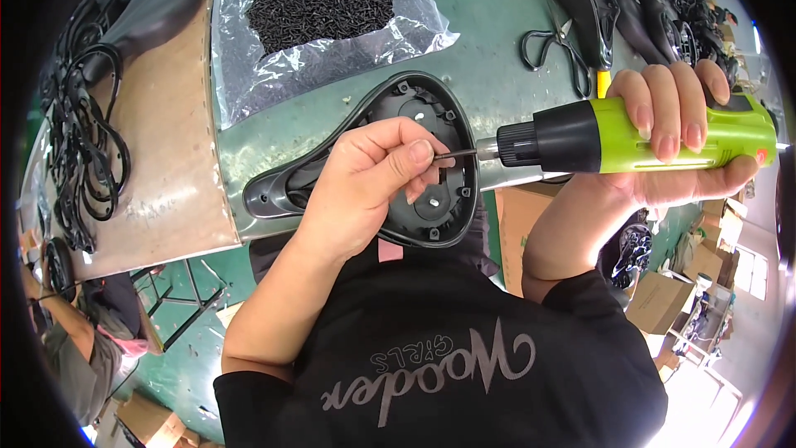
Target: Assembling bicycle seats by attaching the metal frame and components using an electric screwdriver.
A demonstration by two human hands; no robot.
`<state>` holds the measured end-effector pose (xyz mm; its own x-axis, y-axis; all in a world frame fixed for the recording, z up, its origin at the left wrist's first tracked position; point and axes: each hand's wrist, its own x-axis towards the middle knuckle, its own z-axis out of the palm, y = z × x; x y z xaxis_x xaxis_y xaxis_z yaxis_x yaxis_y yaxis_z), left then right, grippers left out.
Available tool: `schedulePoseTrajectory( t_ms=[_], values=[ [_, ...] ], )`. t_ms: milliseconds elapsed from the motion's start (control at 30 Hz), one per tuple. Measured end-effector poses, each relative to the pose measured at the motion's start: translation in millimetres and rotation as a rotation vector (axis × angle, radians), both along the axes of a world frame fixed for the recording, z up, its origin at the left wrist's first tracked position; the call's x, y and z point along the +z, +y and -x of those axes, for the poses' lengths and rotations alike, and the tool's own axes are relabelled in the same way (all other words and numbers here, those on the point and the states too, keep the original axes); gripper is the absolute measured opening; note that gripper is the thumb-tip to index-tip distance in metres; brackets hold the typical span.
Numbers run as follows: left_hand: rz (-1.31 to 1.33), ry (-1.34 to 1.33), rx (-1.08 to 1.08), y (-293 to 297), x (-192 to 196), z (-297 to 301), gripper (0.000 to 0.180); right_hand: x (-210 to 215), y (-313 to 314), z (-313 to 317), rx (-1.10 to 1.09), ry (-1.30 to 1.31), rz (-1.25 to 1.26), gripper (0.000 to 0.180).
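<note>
My right hand (pixel 673 120) is wrapped round a green and black electric screwdriver (pixel 572 138), held level and facing left. Its thin bit (pixel 456 154) reaches the fingertips of my left hand (pixel 356 182). Thumb and finger are pinched together at the bit's tip; whatever they hold there is too small and covered to name. Beneath the left hand lies a black bicycle saddle (pixel 452 228), underside up, its narrow nose to the left. Small bright metal studs show inside its wide end. The left hand hides the saddle's middle.
Beyond the saddle, a clear plastic bag (pixel 240 75) holds many small black screws (pixel 323 4). Scissors (pixel 557 54) and another saddle (pixel 580 12) lie at the far right. Black cord-like strips (pixel 87 141) and saddles pile up at left. A person (pixel 83 357) sits at lower left.
</note>
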<state>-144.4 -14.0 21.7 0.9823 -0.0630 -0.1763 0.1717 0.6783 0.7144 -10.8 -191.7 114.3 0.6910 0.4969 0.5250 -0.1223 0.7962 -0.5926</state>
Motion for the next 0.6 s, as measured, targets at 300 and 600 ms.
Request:
schedulePoseTrajectory(
  t_ms=[300,600],
  values=[
    [-0.167,0.075,-0.088,-2.0,4.0,-3.9,0.017,5.6,-10.4,25.2,-0.008,-0.529,0.129,0.051],
    [-1.354,-0.435,-0.060,4.9,10.7,37.8,0.055,-6.9,-46.5,20.8,0.070,-0.410,0.372,0.059]
  ],
)
